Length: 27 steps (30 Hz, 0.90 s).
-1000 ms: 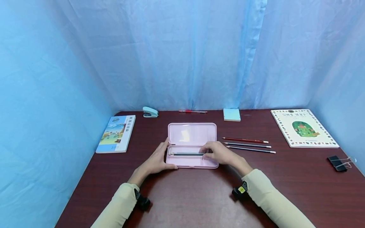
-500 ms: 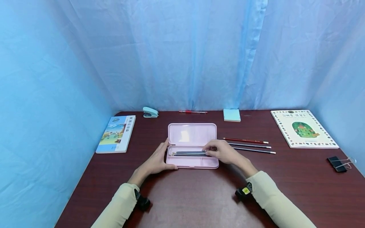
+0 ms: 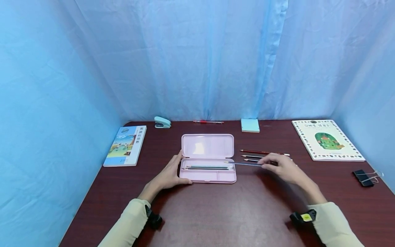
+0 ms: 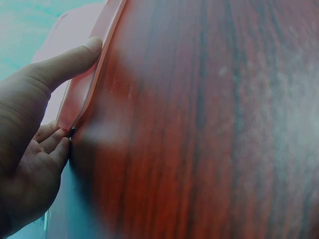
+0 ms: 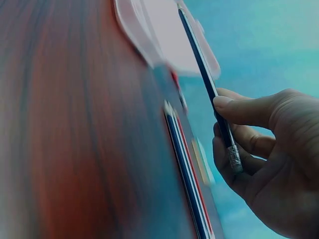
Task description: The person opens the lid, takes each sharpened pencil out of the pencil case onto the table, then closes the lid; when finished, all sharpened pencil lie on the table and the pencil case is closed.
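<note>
A pink pencil case (image 3: 207,145) lies with its lid raised on the table. Dark pencils (image 3: 208,167) rest in its long compartment. My left hand (image 3: 168,174) holds the case at its left side; in the left wrist view the thumb (image 4: 75,62) is on the front wall and the fingers are by the corner. To the right of the case, my right hand (image 3: 282,167) pinches a dark-blue striped pencil (image 5: 201,62) near its eraser end. Its tip points left over the case's right edge. Behind that hand lie a red pencil (image 3: 259,151) and two dark pencils (image 3: 251,156), partly covered.
Along the back are a mint stapler (image 3: 162,122), a red pen (image 3: 208,121) and a sticky-note pad (image 3: 250,125). One book (image 3: 124,145) lies at the left, another (image 3: 328,140) at the right. A black binder clip (image 3: 363,178) sits near the right edge.
My right hand has lifted a dark pencil out of the case and moved right with it. My left hand and the case have stayed in place.
</note>
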Available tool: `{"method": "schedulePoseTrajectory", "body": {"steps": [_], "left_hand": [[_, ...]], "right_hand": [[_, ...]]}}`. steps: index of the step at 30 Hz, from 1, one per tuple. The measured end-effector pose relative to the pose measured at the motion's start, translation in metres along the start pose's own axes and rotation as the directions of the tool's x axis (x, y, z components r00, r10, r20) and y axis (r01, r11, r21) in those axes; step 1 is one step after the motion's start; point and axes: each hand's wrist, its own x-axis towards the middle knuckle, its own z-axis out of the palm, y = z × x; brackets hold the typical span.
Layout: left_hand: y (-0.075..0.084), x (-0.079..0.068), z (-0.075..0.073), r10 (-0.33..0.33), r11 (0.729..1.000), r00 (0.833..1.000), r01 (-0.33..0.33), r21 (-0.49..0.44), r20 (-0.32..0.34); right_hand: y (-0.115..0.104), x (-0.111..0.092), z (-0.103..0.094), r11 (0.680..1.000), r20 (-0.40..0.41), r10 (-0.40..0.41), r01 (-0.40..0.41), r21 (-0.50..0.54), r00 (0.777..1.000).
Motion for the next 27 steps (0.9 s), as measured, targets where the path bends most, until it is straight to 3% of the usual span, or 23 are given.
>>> {"method": "schedulePoseTrajectory", "body": {"steps": [5, 11, 27], "left_hand": [[0.001, 0.0, -0.001, 0.017, 1.0, 1.0, -0.017, -0.001, 0.001], [0.001, 0.0, -0.002, 0.02, 1.0, 1.0, -0.02, -0.002, 0.008], [0.001, 0.001, 0.0, -0.005, 1.0, 1.0, 0.005, 0.0, 0.012]], "right_hand": [[0.024, -0.03, -0.016, 0.995, -0.05, 0.07, -0.073, -0.062, 0.996], [0.044, -0.052, -0.016, 0.986, -0.106, 0.135, -0.144, -0.081, 0.985], [0.062, -0.053, -0.008, 0.983, -0.181, 0.1, -0.125, -0.132, 0.978]]}}
